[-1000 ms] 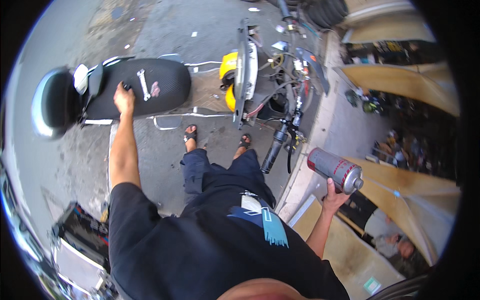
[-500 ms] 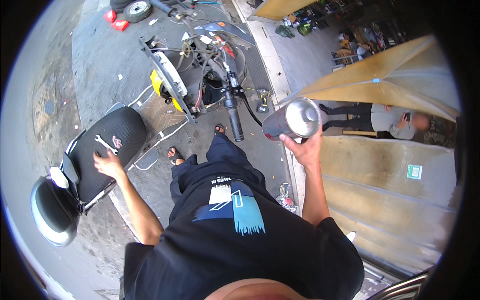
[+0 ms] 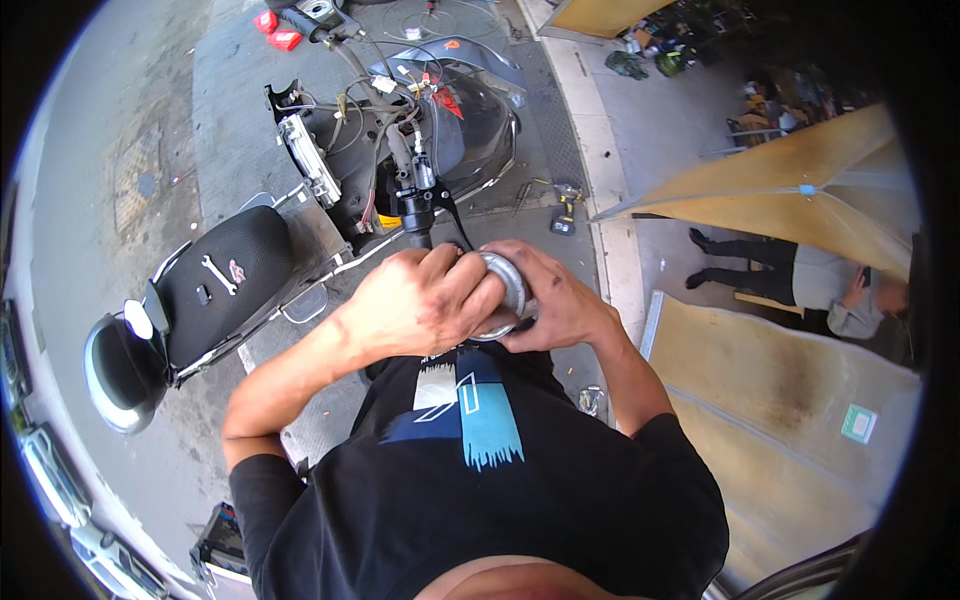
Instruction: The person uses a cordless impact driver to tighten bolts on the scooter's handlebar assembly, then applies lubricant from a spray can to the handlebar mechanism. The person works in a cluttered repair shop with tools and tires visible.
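Note:
My left hand (image 3: 435, 300) is curled over the round metal top of the spray can (image 3: 508, 283), fingers wrapped on it, in front of my chest. My right hand (image 3: 555, 305) grips the can from the right side; most of its body is hidden by both hands. Just beyond them is the handlebar (image 3: 418, 210) of a partly stripped scooter, with exposed cables and panels. To the left, its black seat (image 3: 245, 240) carries a wrench (image 3: 218, 275), a pink item (image 3: 237, 272) and a small dark object (image 3: 204, 295).
A cordless drill (image 3: 566, 208) lies on the pavement beside a pale threshold (image 3: 620, 260). Tan panels (image 3: 760, 400) stand at right, near a seated person in dark trousers (image 3: 760, 260) holding a phone. Red objects (image 3: 283, 39) lie at the back. Vehicles (image 3: 55, 470) line the far left.
My left hand has left the seat and moved right onto the can. My right hand has brought the can from the right to the middle, in front of my chest.

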`<state>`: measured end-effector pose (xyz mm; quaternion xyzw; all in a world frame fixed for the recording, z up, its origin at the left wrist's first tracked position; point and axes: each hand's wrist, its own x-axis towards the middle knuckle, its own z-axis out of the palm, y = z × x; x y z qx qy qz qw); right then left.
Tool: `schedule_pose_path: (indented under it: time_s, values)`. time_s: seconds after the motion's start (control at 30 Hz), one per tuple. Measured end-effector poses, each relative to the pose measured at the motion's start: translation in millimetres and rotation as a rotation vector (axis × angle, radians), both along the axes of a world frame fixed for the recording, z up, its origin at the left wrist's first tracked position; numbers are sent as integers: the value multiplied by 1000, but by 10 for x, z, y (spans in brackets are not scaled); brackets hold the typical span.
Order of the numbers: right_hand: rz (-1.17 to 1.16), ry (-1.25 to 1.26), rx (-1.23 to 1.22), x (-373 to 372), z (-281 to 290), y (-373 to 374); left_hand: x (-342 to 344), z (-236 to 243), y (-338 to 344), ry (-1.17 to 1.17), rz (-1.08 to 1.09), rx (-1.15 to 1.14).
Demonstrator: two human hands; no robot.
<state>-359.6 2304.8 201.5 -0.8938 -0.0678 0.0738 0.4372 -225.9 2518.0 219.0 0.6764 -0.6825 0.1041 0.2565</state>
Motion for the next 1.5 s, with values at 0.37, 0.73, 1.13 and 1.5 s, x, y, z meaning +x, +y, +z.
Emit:
schedule_pose_path:
  time_s: [0.37, 0.73, 1.13, 1.5]
  values:
    - [302, -33, 111, 460, -550, -846, -121, -593, -639, 202, 333, 44]
    - [480, 18, 131, 822, -771, -1026, -121, -643, -726, 213, 488, 165]
    - [65, -408, -146, 816, -926, -940, -59, -733, -1185, 430, 1040, 453]
    - [218, -383, -138, 877, -861, -888, -265, -496, -1127, 777, 1499, 352]
